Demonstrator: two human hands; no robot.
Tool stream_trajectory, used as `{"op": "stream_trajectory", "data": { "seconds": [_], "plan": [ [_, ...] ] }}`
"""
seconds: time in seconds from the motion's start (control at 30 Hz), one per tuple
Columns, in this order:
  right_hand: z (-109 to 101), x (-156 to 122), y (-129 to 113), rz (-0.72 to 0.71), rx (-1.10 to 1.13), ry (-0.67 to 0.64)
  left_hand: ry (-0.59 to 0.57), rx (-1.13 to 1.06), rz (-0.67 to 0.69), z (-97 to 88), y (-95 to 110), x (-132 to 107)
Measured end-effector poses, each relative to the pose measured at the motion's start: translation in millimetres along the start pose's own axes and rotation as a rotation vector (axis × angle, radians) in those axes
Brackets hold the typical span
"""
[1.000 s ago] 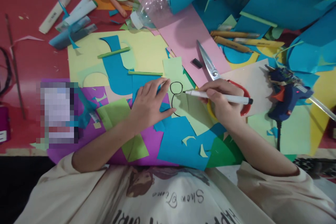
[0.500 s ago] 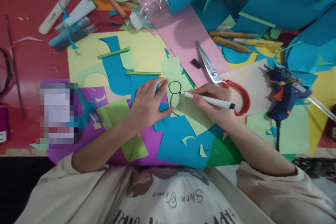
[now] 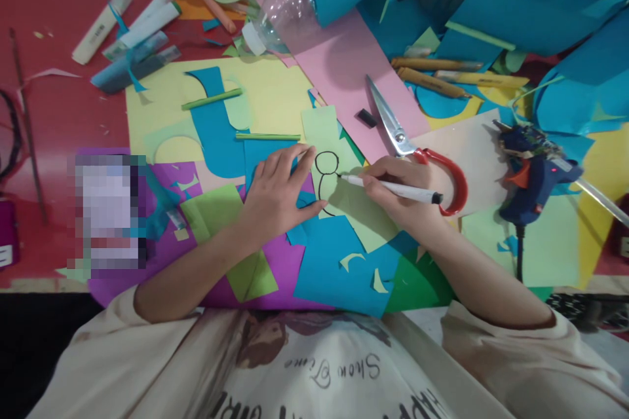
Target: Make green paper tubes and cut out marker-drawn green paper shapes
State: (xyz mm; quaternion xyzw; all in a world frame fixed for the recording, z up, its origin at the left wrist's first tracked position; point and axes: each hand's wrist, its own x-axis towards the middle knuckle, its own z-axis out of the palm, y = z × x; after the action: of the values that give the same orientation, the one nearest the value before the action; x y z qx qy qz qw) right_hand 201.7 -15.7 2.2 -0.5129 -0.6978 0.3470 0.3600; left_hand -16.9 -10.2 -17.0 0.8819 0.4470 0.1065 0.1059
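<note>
My left hand [image 3: 278,193] lies flat with its fingers spread, pressing on a light green paper piece [image 3: 354,206] and the blue scraps beside it. My right hand [image 3: 399,200] grips a white marker [image 3: 393,188] with a black cap end. The marker's tip touches the green paper just right of a black drawn loop [image 3: 327,163], with a curved line below it. Red-handled scissors [image 3: 407,141] lie just behind my right hand.
A blue glue gun [image 3: 533,173] with its cord rests at the right. Several marker pens [image 3: 132,33] lie at the back left on the red table [image 3: 49,91]. Pink paper [image 3: 344,65], blue rolls, a clear plastic bottle [image 3: 282,10] and wooden-handled tools [image 3: 437,78] crowd the back.
My right hand slid left, tilting the marker and bringing its tip to the drawn loop, then held there. The scissors' red handle became uncovered. My left hand stayed put.
</note>
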Motion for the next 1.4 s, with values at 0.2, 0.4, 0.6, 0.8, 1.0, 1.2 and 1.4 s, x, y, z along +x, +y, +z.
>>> {"op": "stream_trajectory", "data": {
  "seconds": [0.2,0.4,0.6,0.8,1.0,1.2,1.4],
  "plan": [
    [-2.5,1.5,-4.6,0.017,-0.008,-0.012,0.016,0.033,0.010,0.4,-0.2,-0.3],
    [-4.6,1.0,-6.0,0.020,-0.029,-0.018,-0.017,0.007,0.007,-1.0,-0.1,-0.3],
    [-3.4,-0.8,-4.9,0.049,-0.009,-0.007,0.000,0.004,-0.011,0.5,-0.3,-1.0],
    [-3.2,-1.5,-5.6,0.064,0.016,-0.035,-0.006,0.005,-0.021,0.3,0.2,-0.1],
    [-0.4,-4.4,-5.2,0.061,0.017,-0.041,-0.013,0.002,-0.018,0.6,-0.3,-0.4],
    [-0.8,-4.7,-6.6,0.044,0.027,-0.094,-0.019,-0.013,-0.035,0.8,-0.6,-0.3],
    [-0.2,-5.0,-5.0,-0.036,0.068,-0.145,-0.006,-0.009,-0.021,2.1,-1.1,-0.7]
  ]
}}
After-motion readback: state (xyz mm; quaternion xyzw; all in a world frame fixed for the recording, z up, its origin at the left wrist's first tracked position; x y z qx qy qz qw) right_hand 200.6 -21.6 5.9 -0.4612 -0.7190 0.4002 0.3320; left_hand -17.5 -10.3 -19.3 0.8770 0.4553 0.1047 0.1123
